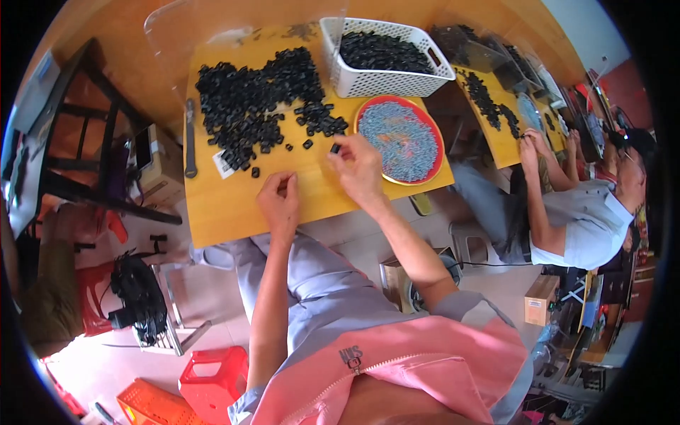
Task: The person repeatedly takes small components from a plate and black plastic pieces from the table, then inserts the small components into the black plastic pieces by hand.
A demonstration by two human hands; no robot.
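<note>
My right hand (360, 170) pinches a small black plastic piece (336, 149) between thumb and fingertips, just left of the red round tray (442, 145). That tray is full of tiny blue-grey pieces that look like screws (400, 138). Over the near part of the yellow table (234, 212), my left hand (279, 202) is closed, its fingers curled together; what they hold, if anything, is hidden. Beyond both hands spreads a large heap of black plastic pieces (248, 99), with a few loose ones (256, 172) at its near edge.
A white perforated basket (393, 86) full of black parts stands behind the tray. A dark long-handled tool (190, 138) lies along the table's left edge. At right, a co-worker (581, 219) sits at another yellow table (501, 145). Red stools (212, 386) stand below left.
</note>
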